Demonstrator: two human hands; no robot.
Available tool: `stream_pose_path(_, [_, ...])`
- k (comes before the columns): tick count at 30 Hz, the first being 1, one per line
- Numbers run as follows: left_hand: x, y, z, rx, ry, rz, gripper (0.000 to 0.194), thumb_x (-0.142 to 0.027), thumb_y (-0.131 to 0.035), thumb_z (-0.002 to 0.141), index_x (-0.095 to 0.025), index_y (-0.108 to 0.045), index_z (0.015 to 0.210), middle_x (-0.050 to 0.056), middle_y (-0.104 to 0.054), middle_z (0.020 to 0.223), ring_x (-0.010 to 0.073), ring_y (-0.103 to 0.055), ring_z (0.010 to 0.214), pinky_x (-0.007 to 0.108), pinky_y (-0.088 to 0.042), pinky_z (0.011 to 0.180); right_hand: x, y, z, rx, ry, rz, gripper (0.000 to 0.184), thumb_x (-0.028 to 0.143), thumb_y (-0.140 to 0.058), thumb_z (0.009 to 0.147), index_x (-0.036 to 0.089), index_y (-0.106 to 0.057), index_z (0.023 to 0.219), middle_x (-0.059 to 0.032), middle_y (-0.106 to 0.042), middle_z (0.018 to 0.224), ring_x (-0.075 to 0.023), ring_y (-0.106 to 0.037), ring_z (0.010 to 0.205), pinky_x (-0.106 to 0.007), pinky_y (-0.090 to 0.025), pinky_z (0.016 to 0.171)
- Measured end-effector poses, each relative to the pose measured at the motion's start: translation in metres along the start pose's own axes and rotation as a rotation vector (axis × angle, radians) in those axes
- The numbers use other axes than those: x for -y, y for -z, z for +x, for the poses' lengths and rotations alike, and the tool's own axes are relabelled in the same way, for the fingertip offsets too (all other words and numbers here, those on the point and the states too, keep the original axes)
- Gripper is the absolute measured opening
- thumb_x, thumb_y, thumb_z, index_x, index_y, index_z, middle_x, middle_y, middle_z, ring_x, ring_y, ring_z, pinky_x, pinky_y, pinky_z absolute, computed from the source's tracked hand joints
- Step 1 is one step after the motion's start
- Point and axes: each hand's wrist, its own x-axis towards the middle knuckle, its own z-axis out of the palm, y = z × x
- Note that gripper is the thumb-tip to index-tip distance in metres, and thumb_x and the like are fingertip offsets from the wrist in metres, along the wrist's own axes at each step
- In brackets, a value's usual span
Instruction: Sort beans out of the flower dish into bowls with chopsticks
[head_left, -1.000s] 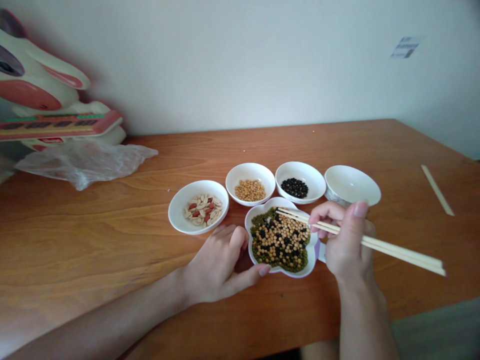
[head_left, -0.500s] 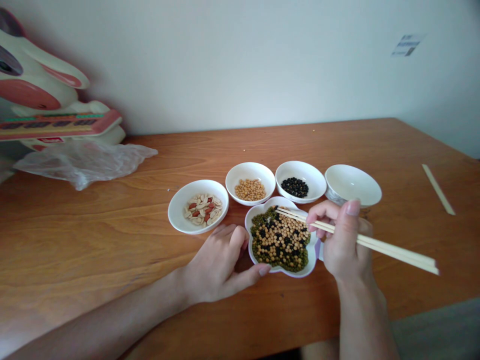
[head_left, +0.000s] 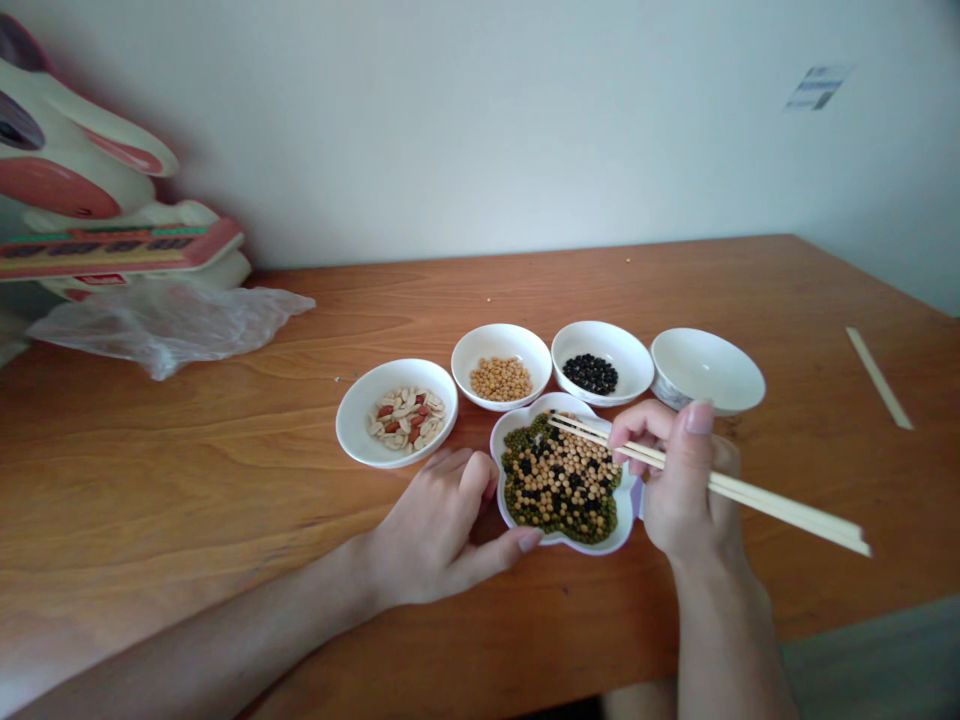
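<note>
A flower-shaped white dish (head_left: 626,527) of mixed green, yellow and black beans sits at the near middle of the wooden table (head_left: 187,470). My left hand (head_left: 439,530) rests against the dish's left rim, thumb and fingers around its edge. My right hand (head_left: 686,480) grips a pair of wooden chopsticks (head_left: 757,495); their tips hover over the far side of the bean pile. Behind the dish stand three small white bowls: one with peanuts (head_left: 397,415), one with yellow beans (head_left: 501,365), one with black beans (head_left: 600,362).
An empty white bowl (head_left: 707,372) stands at the right of the row. A chopstick paper sleeve (head_left: 879,378) lies farther right. A clear plastic bag (head_left: 169,322) and a white-and-red toy (head_left: 90,200) sit at the back left against the wall.
My right hand and the chopsticks have shifted slightly to the left over the dish. My left hand has stayed at the rim.
</note>
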Motion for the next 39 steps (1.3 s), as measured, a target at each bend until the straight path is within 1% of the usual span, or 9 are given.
stream_pose_path(13, [-0.001,-0.0005,0.0005,0.022,0.007,-0.012,0.038,-0.058,-0.064,0.103,-0.023,-0.05,0.098,0.004,-0.064,0.087,0.0229,-0.062,0.075,0.037,-0.05,0.067,-0.0005,0.0033,0.0012,0.0,0.003,-0.015,0.084,0.075,-0.021,0.109,0.022,-0.069,0.065,-0.0034,-0.062,0.057,-0.0162,-0.057,0.056,-0.031,-0.042,0.055])
stream_pose_path(18, [-0.0011,-0.0001,0.0008,0.021,0.012,-0.007,0.039,-0.059,-0.063,0.103,-0.023,-0.05,0.097,0.005,-0.064,0.086,0.0233,-0.061,0.075,0.037,-0.05,0.066,0.0031,0.0032,0.0014,-0.022,0.029,-0.03,0.084,0.073,-0.021,0.111,0.022,-0.069,0.064,-0.0022,-0.057,0.052,-0.0155,-0.055,0.052,-0.032,-0.043,0.056])
stream_pose_path(26, [0.0006,-0.0003,0.0002,0.022,-0.001,-0.009,0.037,-0.056,-0.064,0.103,-0.022,-0.051,0.098,0.004,-0.064,0.087,0.0232,-0.062,0.075,0.036,-0.05,0.066,0.0024,0.0018,0.0012,-0.061,0.051,0.051,0.086,0.075,-0.021,0.11,0.022,-0.068,0.06,-0.0038,-0.058,0.051,-0.0158,-0.053,0.051,-0.031,-0.038,0.049])
stream_pose_path(29, [0.001,-0.0004,-0.0002,0.023,-0.004,-0.009,0.037,-0.056,-0.065,0.103,-0.022,-0.051,0.098,0.004,-0.064,0.086,0.0231,-0.062,0.075,0.036,-0.049,0.066,-0.0015,0.0033,0.0016,-0.043,0.028,0.089,0.087,0.078,-0.021,0.108,0.022,-0.069,0.062,-0.0041,-0.059,0.052,-0.0165,-0.053,0.052,-0.031,-0.037,0.046])
stream_pose_path(32, [0.0005,0.0002,-0.0006,0.016,-0.009,-0.005,0.037,-0.056,-0.064,0.103,-0.022,-0.051,0.099,0.004,-0.064,0.087,0.0229,-0.062,0.075,0.036,-0.05,0.067,-0.004,0.0043,0.0015,-0.01,-0.01,0.074,0.088,0.081,-0.019,0.106,0.023,-0.069,0.063,-0.0042,-0.06,0.053,-0.0168,-0.053,0.052,-0.032,-0.037,0.046])
stream_pose_path(35, [-0.0001,0.0009,-0.0004,0.015,-0.012,-0.001,0.037,-0.056,-0.064,0.104,-0.022,-0.05,0.099,0.004,-0.064,0.087,0.0225,-0.061,0.074,0.036,-0.049,0.067,-0.004,0.0048,0.0009,0.003,-0.023,0.043,0.088,0.08,-0.018,0.106,0.024,-0.069,0.064,-0.0043,-0.06,0.055,-0.0167,-0.053,0.052,-0.032,-0.036,0.047])
stream_pose_path(39, [0.0004,0.0006,-0.0001,0.024,-0.008,-0.005,0.037,-0.057,-0.063,0.104,-0.022,-0.05,0.098,0.004,-0.063,0.086,0.0223,-0.061,0.074,0.036,-0.049,0.066,-0.0028,0.0054,0.0007,0.004,-0.021,0.026,0.087,0.079,-0.019,0.107,0.024,-0.069,0.064,-0.0042,-0.062,0.056,-0.0164,-0.054,0.054,-0.032,-0.038,0.049])
